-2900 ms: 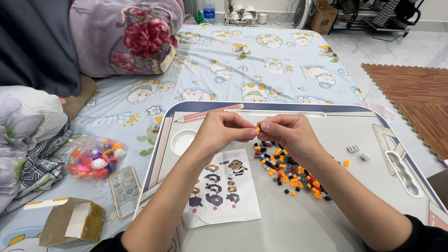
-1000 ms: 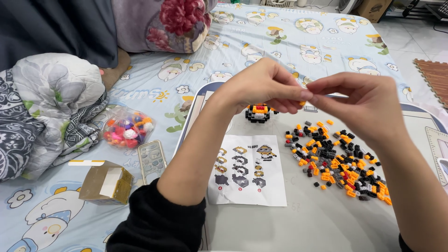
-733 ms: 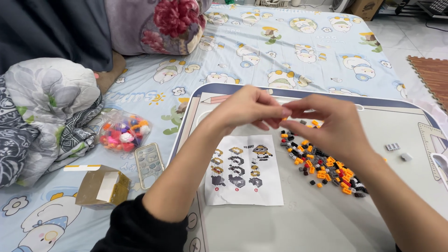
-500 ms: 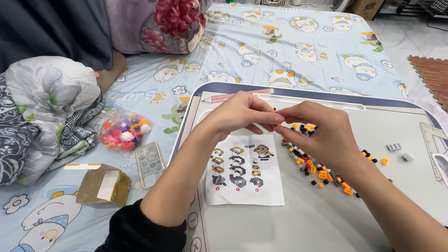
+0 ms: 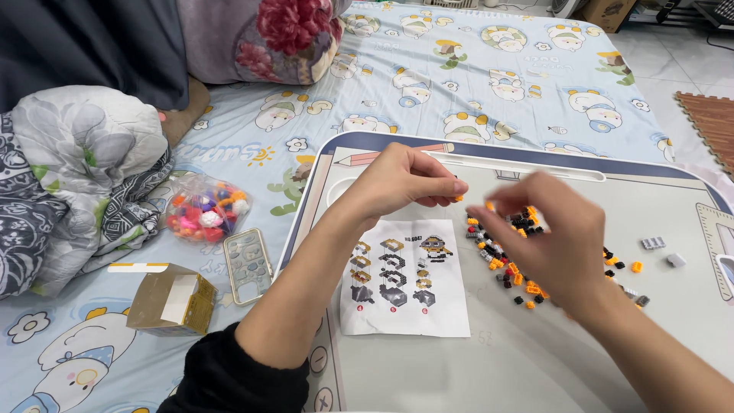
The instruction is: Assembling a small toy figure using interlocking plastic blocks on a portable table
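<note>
Our left fingers (image 5: 447, 187) pinch a tiny orange brick (image 5: 458, 199) above the table (image 5: 535, 359). Our right hand (image 5: 554, 237) blurs over the brick pile (image 5: 520, 264), so we cannot tell its grip. We judge it mid-assembly; next comes aligning studs against the instruction sheet (image 5: 404, 279). Half a second ago the hands met; now they have parted.
</note>
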